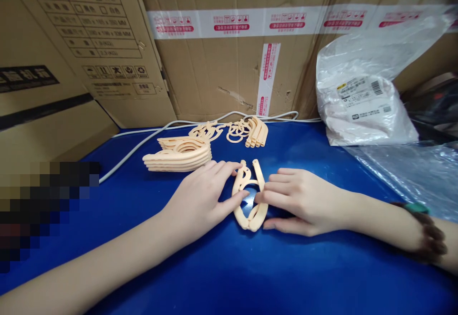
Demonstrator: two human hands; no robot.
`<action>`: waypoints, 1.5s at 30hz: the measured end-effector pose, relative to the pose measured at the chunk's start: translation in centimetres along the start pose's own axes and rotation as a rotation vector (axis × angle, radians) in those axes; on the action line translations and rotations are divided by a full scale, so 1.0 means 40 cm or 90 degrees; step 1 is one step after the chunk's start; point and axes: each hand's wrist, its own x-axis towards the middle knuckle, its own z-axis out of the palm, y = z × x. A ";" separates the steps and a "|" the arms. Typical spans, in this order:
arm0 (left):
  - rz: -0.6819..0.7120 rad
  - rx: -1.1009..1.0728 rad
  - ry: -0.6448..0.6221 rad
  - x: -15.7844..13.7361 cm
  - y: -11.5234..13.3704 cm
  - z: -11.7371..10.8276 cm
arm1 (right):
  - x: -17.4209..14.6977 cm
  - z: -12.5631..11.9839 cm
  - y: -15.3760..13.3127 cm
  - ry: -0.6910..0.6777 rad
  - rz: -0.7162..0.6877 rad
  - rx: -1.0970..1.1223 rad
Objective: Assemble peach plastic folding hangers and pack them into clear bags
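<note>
From my seat, at far left a printed carton (118, 24) meets the blue tabletop (214, 272), with a white cable (138, 155) curving along that edge. A stack of folded hangers (179, 163) sits just beyond the left hand (203, 191), whose thumb and fingers grasp the left side of a cream hanger (264, 212) mid-table. Loose cream parts (256, 134) lie behind it, near the cardboard wall (214, 76) (my far limit). The right hand (300, 200) has its fingers closed over the hanger's right side. Farther right, a white bag (368, 105) and clear plastic (404, 169) crowd the back corner; my open room is the blue stretch nearest me.
</note>
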 end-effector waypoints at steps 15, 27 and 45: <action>-0.031 -0.100 -0.042 0.002 -0.018 0.004 | 0.001 0.003 -0.016 0.056 0.008 -0.112; 0.106 0.092 -0.035 0.007 -0.016 -0.009 | -0.002 0.006 -0.011 0.027 0.160 -0.105; 0.030 0.112 0.076 0.095 -0.013 -0.145 | -0.013 0.001 -0.006 -0.034 0.136 0.014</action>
